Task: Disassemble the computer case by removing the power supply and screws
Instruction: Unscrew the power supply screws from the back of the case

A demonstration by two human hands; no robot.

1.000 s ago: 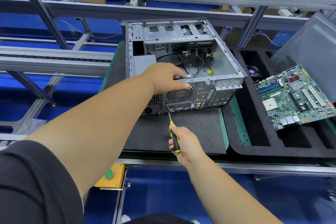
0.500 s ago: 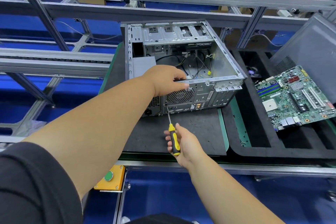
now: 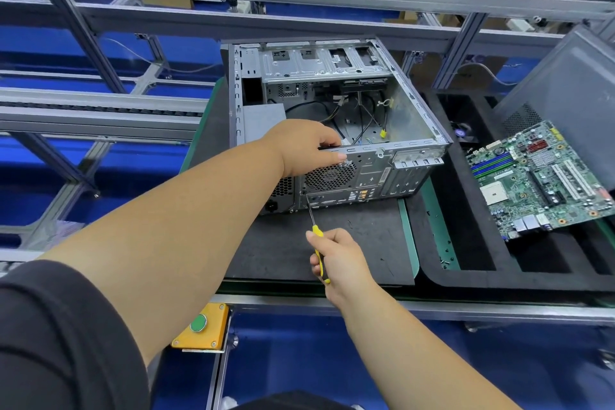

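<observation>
An open metal computer case (image 3: 409,116) lies on its side on a dark mat (image 3: 359,243), rear panel facing me. The grey power supply (image 3: 264,118) sits in its left part, mostly hidden behind my left arm. My left hand (image 3: 306,148) grips the top edge of the rear panel above the round fan grille (image 3: 329,175), fingers curled over the rim. My right hand (image 3: 336,260) holds a yellow-and-black screwdriver (image 3: 314,230). Its tip touches the rear panel just left of and below the grille.
A bare motherboard (image 3: 535,180) leans in a black foam tray (image 3: 466,243) at the right, with a grey side panel (image 3: 572,90) behind it. Small screws (image 3: 446,260) lie on the green strip beside the mat. An orange box with a green button (image 3: 201,326) hangs below the table edge.
My right hand has rolled on the screwdriver handle, hiding more of the grip, while the tip stays at the same spot on the rear panel. My left hand keeps its hold.
</observation>
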